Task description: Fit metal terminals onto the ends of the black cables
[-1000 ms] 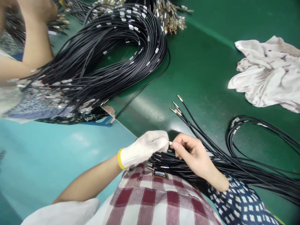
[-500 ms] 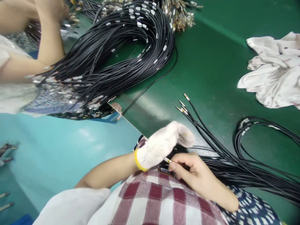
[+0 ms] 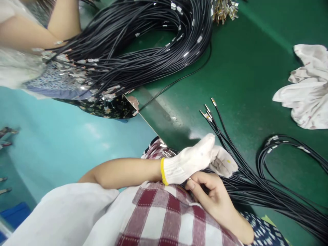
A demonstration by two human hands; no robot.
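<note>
My left hand (image 3: pixel 198 159) wears a white knit glove with a yellow cuff. It hovers just above my right hand, thumb raised and fingers apart and slightly curled, with nothing visible in it. My bare right hand (image 3: pixel 212 194) is closed in a pinch near my checked apron, and a small bit of a metal-tipped cable end (image 3: pixel 189 179) shows at its fingertips. The gloved wrist hides part of that cable. Beneath and beyond both hands runs a bundle of black cables (image 3: pixel 271 193), several of whose metal-tipped ends (image 3: pixel 208 114) fan out on the green table.
A large coil of black cables (image 3: pixel 153 65) with silver tips lies at the upper left, beside a co-worker's arm (image 3: pixel 28 32). A smaller cable loop (image 3: pixel 261 155) rests at the right. White cloth gloves (image 3: pixel 310 92) lie at the table's right. The table edge (image 3: pixel 148 124) borders a blue floor.
My left hand has moved right and its fingers have come apart, reaching past my right hand. My right hand keeps its pinch. The whole view has shifted a little.
</note>
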